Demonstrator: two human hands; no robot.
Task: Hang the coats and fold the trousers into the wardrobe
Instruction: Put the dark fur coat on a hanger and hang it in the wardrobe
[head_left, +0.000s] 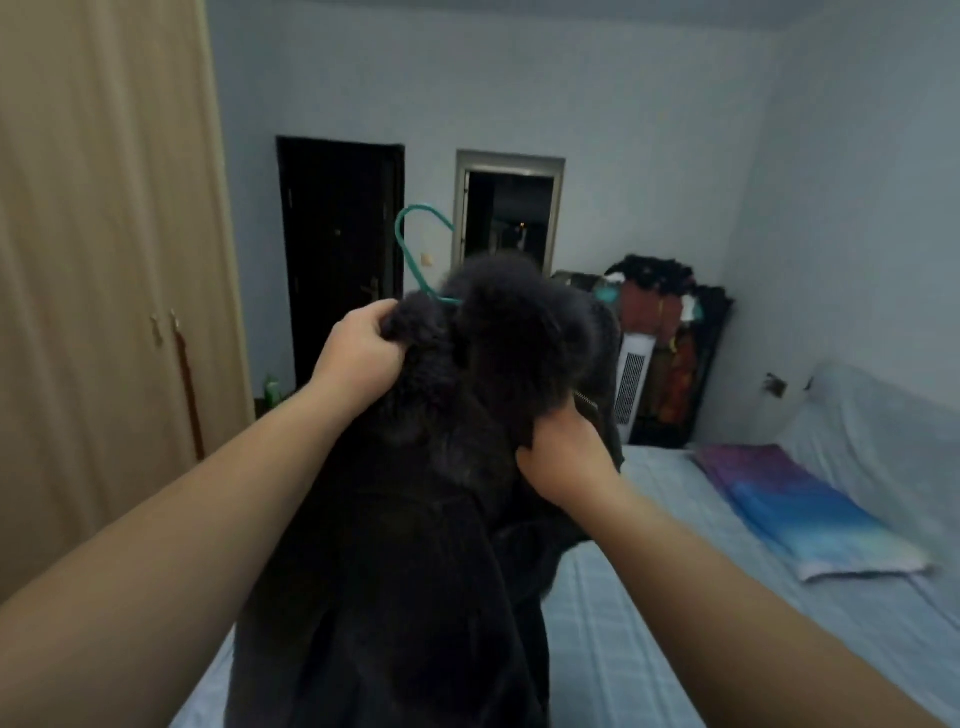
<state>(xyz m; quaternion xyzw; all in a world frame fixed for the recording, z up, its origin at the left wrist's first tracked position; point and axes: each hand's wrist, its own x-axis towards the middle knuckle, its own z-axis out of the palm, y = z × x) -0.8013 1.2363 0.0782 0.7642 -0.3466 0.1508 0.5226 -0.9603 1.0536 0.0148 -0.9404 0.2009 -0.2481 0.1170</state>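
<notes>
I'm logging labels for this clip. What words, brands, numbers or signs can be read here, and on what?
None can be read.
Coat: no label or tag shows.
Hanger: bare, no print.
Wardrobe: plain doors.
Colourful panel by the far wall: patches of colour only, too blurred to tell any lettering.

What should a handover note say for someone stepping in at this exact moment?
Left hand: grips the dark coat at its furry collar.
Right hand: grips the collar's other side.
The coat is held up over the bed; a green hanger hook sticks out above the collar.
The wardrobe at left has its doors closed.
Done: hanger seems to be in the coat.
Left: open the wardrobe, hang the coat. No trousers in view.
</notes>
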